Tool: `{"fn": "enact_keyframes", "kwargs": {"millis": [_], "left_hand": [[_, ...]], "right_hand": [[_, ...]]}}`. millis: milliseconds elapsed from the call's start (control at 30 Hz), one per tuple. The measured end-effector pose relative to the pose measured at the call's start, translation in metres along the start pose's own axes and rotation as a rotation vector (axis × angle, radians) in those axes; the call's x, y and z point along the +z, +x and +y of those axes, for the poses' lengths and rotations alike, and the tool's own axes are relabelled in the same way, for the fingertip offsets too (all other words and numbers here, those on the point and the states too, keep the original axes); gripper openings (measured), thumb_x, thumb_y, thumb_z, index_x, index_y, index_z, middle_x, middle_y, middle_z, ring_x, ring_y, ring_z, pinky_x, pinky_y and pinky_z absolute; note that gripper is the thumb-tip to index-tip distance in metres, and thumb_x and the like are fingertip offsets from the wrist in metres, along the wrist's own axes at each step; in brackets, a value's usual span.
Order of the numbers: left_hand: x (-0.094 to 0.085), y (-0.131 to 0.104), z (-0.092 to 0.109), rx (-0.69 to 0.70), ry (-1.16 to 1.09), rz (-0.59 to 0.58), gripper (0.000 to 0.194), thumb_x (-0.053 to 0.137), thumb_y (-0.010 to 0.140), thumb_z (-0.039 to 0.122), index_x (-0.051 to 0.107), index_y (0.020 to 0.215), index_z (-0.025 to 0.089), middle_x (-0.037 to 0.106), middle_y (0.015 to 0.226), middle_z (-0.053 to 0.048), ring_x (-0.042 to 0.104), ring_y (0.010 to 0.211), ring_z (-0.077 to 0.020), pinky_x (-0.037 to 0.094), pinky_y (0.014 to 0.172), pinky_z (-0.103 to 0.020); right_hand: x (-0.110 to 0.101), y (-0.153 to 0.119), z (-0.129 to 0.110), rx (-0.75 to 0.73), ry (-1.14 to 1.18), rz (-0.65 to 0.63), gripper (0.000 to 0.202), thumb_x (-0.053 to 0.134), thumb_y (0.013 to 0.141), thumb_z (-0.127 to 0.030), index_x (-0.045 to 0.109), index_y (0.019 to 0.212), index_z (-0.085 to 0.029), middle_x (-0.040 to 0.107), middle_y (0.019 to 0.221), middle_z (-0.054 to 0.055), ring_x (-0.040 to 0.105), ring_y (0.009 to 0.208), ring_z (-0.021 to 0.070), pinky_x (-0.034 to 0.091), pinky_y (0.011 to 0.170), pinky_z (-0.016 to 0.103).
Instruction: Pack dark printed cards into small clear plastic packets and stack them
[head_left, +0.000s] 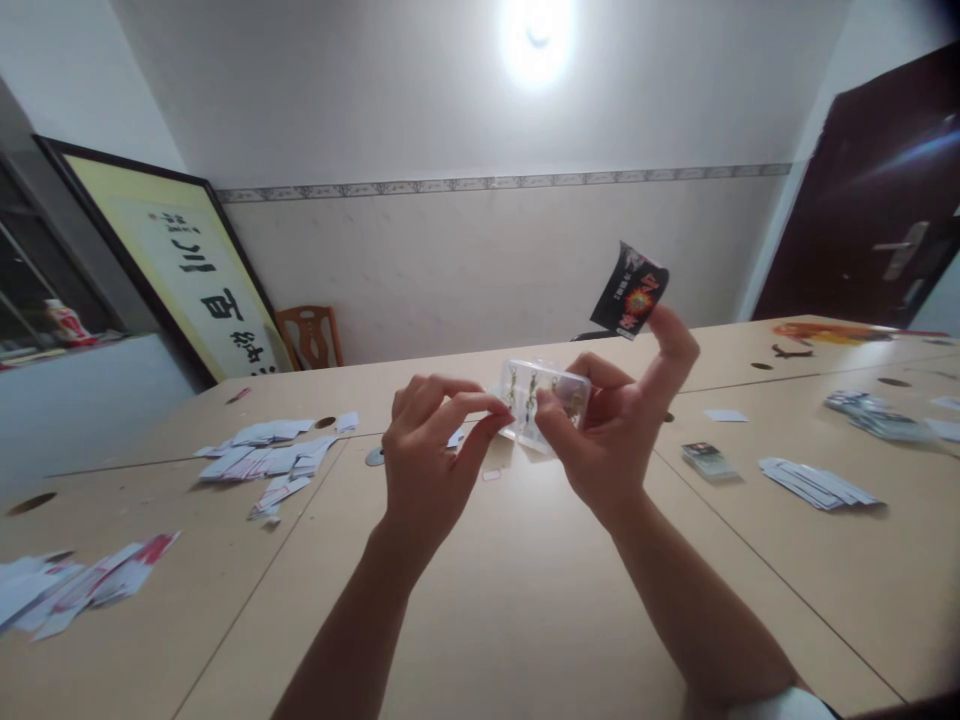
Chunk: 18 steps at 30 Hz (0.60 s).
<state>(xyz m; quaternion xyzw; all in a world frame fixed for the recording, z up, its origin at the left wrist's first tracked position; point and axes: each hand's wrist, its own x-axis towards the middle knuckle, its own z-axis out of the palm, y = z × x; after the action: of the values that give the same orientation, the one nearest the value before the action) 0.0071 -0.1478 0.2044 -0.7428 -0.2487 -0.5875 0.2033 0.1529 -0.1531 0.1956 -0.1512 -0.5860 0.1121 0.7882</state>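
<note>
A small clear plastic box (546, 392) with several small metallic pieces inside is held up above the table. My right hand (619, 425) grips its right side, thumb across the front. A black card (631, 290) with a fiery print stands at the raised index fingertip of the same hand. My left hand (442, 440) is at the box's left edge, thumb and index finger pinched together; whatever is between those fingertips is too small to make out. Below the box, a small red-outlined label (491, 475) lies on the table (517, 620).
Piles of white paper slips (262, 455) lie at the left, with more slips (97, 585) nearer. At the right are a stack of cards (707, 461), a fanned white stack (820, 484) and plastic packets (881, 417). A wooden chair (311, 337) stands behind the table.
</note>
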Motion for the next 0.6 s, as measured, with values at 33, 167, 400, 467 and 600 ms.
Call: {"fn": "enact_keyframes", "kwargs": {"millis": [33, 167, 400, 467, 600], "left_hand": [[0.000, 0.000, 0.000, 0.010, 0.008, -0.012, 0.006, 0.074, 0.082, 0.022, 0.068, 0.081, 0.022, 0.066, 0.080, 0.001, 0.060, 0.074, -0.0146, 0.048, 0.069, -0.031], [-0.005, 0.002, 0.003, 0.023, -0.029, -0.080, 0.007, 0.070, 0.084, 0.019, 0.066, 0.080, 0.021, 0.066, 0.082, 0.000, 0.060, 0.077, -0.0150, 0.048, 0.071, -0.032], [-0.015, 0.002, 0.002, -0.181, -0.225, -0.063, 0.009, 0.077, 0.078, 0.017, 0.070, 0.079, 0.022, 0.072, 0.086, 0.001, 0.067, 0.081, -0.0128, 0.052, 0.077, -0.028], [-0.016, 0.003, -0.001, -0.286, -0.282, -0.059, 0.009, 0.079, 0.076, 0.019, 0.071, 0.079, 0.023, 0.074, 0.086, 0.000, 0.069, 0.081, -0.0137, 0.054, 0.076, -0.028], [-0.019, 0.006, -0.008, -0.402, -0.396, 0.051, 0.009, 0.081, 0.073, 0.019, 0.072, 0.072, 0.022, 0.074, 0.075, 0.000, 0.069, 0.072, -0.0135, 0.057, 0.066, -0.025]], "right_hand": [[0.000, 0.000, 0.000, 0.002, -0.003, 0.001, 0.075, 0.059, 0.070, -0.006, 0.026, 0.131, -0.035, 0.035, 0.061, -0.013, 0.034, 0.043, 0.0069, 0.034, 0.042, 0.020], [0.000, 0.001, 0.002, -0.009, -0.036, 0.024, 0.076, 0.059, 0.070, -0.006, 0.025, 0.132, -0.035, 0.032, 0.060, -0.014, 0.034, 0.042, 0.0067, 0.034, 0.042, 0.019], [-0.005, 0.006, 0.006, 0.004, -0.074, 0.057, 0.077, 0.058, 0.069, -0.007, 0.024, 0.132, -0.036, 0.032, 0.062, -0.013, 0.035, 0.041, 0.0067, 0.036, 0.040, 0.019], [-0.008, 0.007, 0.007, -0.008, -0.087, 0.061, 0.078, 0.059, 0.068, -0.007, 0.025, 0.132, -0.037, 0.032, 0.063, -0.012, 0.034, 0.041, 0.0068, 0.037, 0.040, 0.020], [-0.011, 0.009, 0.008, -0.012, -0.116, 0.045, 0.080, 0.060, 0.070, -0.007, 0.023, 0.133, -0.039, 0.036, 0.067, -0.009, 0.034, 0.041, 0.0075, 0.037, 0.038, 0.022]]}}
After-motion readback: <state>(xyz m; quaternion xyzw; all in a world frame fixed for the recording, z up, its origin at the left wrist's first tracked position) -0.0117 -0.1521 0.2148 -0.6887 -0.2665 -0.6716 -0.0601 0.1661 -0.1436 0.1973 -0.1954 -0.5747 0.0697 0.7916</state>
